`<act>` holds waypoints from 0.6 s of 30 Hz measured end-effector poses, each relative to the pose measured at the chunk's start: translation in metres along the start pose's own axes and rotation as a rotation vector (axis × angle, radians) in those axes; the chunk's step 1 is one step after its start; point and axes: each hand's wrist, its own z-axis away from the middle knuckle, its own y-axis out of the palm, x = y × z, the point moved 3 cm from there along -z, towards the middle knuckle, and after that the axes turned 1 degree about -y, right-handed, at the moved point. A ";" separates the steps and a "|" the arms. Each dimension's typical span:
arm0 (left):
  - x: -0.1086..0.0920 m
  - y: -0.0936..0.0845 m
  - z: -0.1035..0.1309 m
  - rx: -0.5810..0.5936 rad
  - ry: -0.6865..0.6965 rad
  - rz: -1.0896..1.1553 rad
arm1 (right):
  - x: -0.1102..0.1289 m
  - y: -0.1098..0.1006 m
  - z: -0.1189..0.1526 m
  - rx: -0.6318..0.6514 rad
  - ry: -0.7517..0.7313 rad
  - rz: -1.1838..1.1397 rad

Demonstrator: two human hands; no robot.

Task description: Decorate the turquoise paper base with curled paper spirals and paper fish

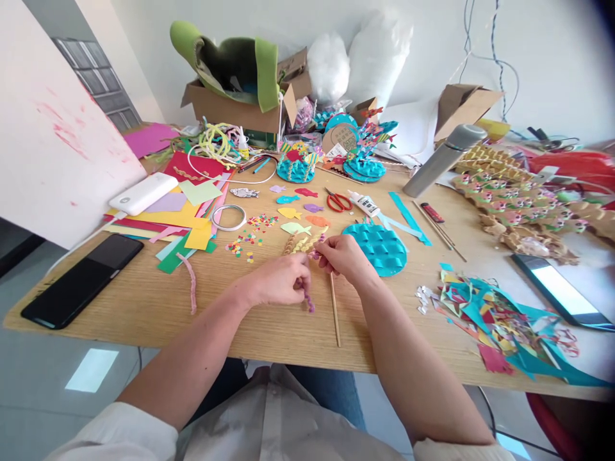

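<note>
Between my hands is a purple twisted strip (310, 306), its lower end hanging below my left hand. My left hand (283, 279) has its fingers curled round the strip. My right hand (342, 257) pinches the strip's upper part. Yellow and tan twisted strips (302, 243) lie just behind my hands. A thin wooden stick (335, 314) lies below my right hand. The woven blue disc (379, 248) is right of my right hand. Paper fish, among them a light green one (295, 228) and an orange one (318, 221), lie beyond my hands.
Red scissors (339, 202) and a glue bottle (364, 203) lie behind the disc. A grey flask (444, 160) stands at the right, near paper scraps (504, 314). At the left are a black phone (81, 278), coloured paper and a pink twisted strip (188, 282).
</note>
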 end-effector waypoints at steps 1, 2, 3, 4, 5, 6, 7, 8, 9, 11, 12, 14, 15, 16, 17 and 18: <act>0.000 -0.005 0.000 -0.070 0.000 0.033 | 0.000 0.001 0.001 0.029 0.013 -0.028; 0.001 -0.010 0.000 -0.149 -0.001 0.058 | 0.001 0.002 0.001 0.059 0.024 -0.043; 0.002 -0.016 -0.001 -0.225 -0.003 0.071 | 0.001 0.003 0.002 0.090 0.031 -0.035; 0.003 -0.020 -0.001 -0.288 -0.009 0.070 | 0.002 0.003 0.003 0.121 0.026 -0.003; 0.005 -0.024 -0.001 -0.335 -0.021 0.059 | 0.003 0.004 0.004 0.148 0.011 0.048; 0.006 -0.027 -0.001 -0.371 -0.038 0.042 | 0.004 0.004 0.005 0.162 -0.010 0.108; 0.008 -0.029 -0.002 -0.399 -0.056 0.022 | 0.005 0.003 0.006 0.160 -0.033 0.164; 0.009 -0.030 -0.002 -0.423 -0.070 0.002 | 0.007 0.002 0.007 0.143 -0.050 0.201; 0.010 -0.030 -0.002 -0.447 -0.079 -0.021 | 0.008 0.000 0.008 0.122 -0.059 0.206; 0.012 -0.030 -0.003 -0.493 -0.073 -0.069 | 0.010 -0.002 0.009 0.114 -0.058 0.095; 0.012 -0.029 -0.003 -0.511 -0.061 -0.092 | 0.011 -0.002 0.010 0.151 -0.065 0.001; 0.011 -0.028 -0.003 -0.545 -0.029 -0.126 | 0.014 0.002 0.013 0.283 -0.105 -0.176; 0.011 -0.028 -0.003 -0.559 -0.014 -0.136 | 0.015 0.004 0.014 0.351 -0.131 -0.239; 0.011 -0.028 -0.003 -0.571 0.001 -0.140 | 0.015 0.006 0.015 0.406 -0.154 -0.282; 0.011 -0.028 -0.002 -0.591 0.014 -0.137 | 0.016 0.007 0.015 0.444 -0.169 -0.312; 0.010 -0.029 -0.002 -0.619 0.025 -0.126 | 0.016 0.008 0.016 0.462 -0.178 -0.339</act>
